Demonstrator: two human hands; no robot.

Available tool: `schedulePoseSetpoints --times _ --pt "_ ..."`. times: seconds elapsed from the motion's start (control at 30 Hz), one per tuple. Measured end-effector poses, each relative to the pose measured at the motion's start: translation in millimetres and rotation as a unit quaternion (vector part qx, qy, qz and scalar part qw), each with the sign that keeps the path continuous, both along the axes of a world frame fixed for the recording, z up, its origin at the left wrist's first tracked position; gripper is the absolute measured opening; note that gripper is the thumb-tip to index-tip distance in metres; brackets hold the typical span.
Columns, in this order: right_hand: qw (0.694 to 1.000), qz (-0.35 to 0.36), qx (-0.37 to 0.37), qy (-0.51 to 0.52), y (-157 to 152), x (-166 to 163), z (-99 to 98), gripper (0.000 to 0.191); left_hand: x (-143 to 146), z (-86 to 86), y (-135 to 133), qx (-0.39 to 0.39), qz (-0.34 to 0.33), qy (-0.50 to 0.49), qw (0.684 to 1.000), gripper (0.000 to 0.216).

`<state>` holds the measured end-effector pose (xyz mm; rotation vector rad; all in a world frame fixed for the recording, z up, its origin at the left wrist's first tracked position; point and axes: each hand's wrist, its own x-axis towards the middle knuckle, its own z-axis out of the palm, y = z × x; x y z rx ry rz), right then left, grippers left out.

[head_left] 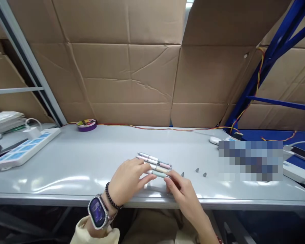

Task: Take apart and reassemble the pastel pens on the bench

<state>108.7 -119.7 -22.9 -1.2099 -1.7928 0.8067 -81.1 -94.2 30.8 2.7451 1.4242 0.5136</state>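
Observation:
Between my two hands lies a white and pale green pen (159, 174), nearest to me in a row of pens. My left hand (132, 173) pinches its white end with thumb and forefinger. At the tip end, the thumb and forefinger of my right hand (181, 186) close on it. Just behind it are a cream and white pen (159, 168), a pink and white pen (165, 165) and a pale blue and white pen (148, 156), side by side. Small grey cone-shaped pieces (204, 175) rest to the right of my right hand.
A white power strip (44, 142) with a plugged-in charger stands at the left. At the back sits a purple tape roll (86, 125). Red and yellow wires (152, 127) run along the cardboard wall (127, 74). Blue metal struts (259, 78) rise at the right, near a blurred patch.

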Motion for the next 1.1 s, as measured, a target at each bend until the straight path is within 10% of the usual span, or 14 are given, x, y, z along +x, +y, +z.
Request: schedulePoseSetpoints --times 0.5,0.67,1.1 --pt "0.995 -0.074 0.001 0.067 -4 -1 -11.2 0.025 1 3.2 16 -0.283 -0.066 -0.114 0.950 0.025" --pt "0.993 -0.070 0.074 -0.054 -5 -6 -13.4 0.046 -5 -20.4 1 -0.251 -0.044 -0.205 0.945 0.024" --pt "0.998 0.046 0.008 0.031 2 15 -5.4 0.013 0 -31.9 1 -0.199 -0.011 -0.227 0.953 0.022"
